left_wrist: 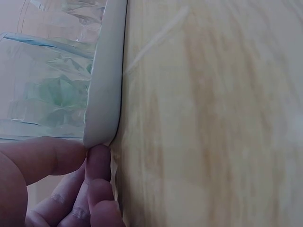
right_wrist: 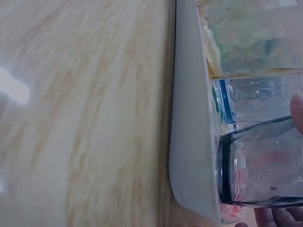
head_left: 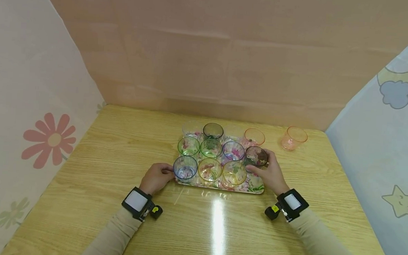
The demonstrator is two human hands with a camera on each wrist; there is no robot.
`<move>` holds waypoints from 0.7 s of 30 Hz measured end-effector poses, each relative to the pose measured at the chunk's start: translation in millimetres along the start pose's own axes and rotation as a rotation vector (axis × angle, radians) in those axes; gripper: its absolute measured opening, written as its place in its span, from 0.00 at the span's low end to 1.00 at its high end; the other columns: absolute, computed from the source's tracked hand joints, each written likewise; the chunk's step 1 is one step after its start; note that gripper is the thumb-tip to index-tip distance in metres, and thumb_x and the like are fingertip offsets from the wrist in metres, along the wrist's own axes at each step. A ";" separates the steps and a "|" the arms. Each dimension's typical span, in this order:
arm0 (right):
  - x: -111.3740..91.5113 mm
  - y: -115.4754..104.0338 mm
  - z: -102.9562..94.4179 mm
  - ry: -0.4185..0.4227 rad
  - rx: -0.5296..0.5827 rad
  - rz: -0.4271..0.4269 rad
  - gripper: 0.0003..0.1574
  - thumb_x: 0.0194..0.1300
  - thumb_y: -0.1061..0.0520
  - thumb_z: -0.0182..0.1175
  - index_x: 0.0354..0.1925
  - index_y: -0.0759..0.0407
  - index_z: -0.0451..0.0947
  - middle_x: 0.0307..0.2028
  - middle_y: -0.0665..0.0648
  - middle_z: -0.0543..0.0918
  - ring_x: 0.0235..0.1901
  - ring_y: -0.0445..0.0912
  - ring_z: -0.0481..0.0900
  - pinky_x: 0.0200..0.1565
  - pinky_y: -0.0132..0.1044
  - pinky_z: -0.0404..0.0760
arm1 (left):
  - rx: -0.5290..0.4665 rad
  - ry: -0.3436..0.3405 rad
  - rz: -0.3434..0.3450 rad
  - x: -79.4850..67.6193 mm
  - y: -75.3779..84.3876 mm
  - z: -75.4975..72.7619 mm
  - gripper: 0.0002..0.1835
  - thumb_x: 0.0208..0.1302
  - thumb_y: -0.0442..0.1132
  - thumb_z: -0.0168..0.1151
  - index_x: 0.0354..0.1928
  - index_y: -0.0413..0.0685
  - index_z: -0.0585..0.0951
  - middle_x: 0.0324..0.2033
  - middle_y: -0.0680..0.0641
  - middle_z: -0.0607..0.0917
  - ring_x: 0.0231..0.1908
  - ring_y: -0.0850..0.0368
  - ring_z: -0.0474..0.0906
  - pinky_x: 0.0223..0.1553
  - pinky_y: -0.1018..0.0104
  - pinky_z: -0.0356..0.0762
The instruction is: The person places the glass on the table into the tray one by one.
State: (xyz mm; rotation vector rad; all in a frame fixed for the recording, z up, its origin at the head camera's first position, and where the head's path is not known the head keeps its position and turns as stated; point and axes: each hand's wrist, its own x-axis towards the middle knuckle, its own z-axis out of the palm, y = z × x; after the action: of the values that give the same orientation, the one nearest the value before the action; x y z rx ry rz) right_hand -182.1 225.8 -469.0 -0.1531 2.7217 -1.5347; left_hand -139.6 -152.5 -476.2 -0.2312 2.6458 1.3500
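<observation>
A flowered tray (head_left: 256, 187) with a pale rim lies on the table and carries rows of clear plastic cups with coloured rims. My left hand (head_left: 157, 178) pinches the tray's near left corner between thumb and fingertips, beside the blue-rimmed cup (head_left: 185, 169). In the left wrist view the thumb (left_wrist: 52, 156) lies against the top of the pale rim (left_wrist: 105, 90). At the tray's right side my right hand (head_left: 274, 175) grips a dark-rimmed cup (head_left: 256, 156), thumb in front and fingers behind. That cup (right_wrist: 265, 163) stands low over the tray in the right wrist view.
One orange-rimmed cup (head_left: 294, 139) stands off the tray at the back right of the wooden table (head_left: 137, 139). Yellow (head_left: 234, 173) and green (head_left: 211, 148) cups crowd the tray's middle. Cloth walls rise behind and on both sides.
</observation>
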 end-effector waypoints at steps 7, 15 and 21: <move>-0.2 -1.6 2.4 0.013 0.009 -0.007 0.57 0.53 0.44 0.68 0.66 0.71 0.51 0.58 0.71 0.65 0.57 0.61 0.65 0.56 0.52 0.67 | 0.005 -0.003 -0.002 -0.3 -0.6 0.4 0.12 0.57 0.40 0.65 0.41 0.42 0.85 0.34 0.47 0.86 0.35 0.55 0.80 0.36 0.59 0.75; 0.9 -1.3 3.4 0.009 0.011 0.021 0.58 0.53 0.43 0.68 0.66 0.71 0.50 0.60 0.71 0.64 0.59 0.61 0.65 0.58 0.52 0.68 | 0.018 -0.002 0.002 -0.6 -0.8 0.6 0.12 0.57 0.41 0.65 0.41 0.43 0.85 0.34 0.47 0.86 0.36 0.55 0.80 0.36 0.59 0.75; 1.3 -1.2 3.5 0.008 -0.008 0.027 0.59 0.53 0.40 0.67 0.67 0.70 0.50 0.60 0.69 0.64 0.57 0.59 0.67 0.53 0.47 0.73 | 0.022 0.001 -0.006 -0.8 0.0 0.0 0.13 0.57 0.42 0.64 0.41 0.44 0.85 0.34 0.47 0.86 0.36 0.55 0.80 0.37 0.59 0.75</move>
State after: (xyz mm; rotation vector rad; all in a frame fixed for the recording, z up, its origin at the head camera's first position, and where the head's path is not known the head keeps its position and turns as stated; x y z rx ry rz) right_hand -183.1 222.1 -469.8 -0.1099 2.7243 -1.5204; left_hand -138.8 -152.5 -476.0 -0.2373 2.6573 1.3185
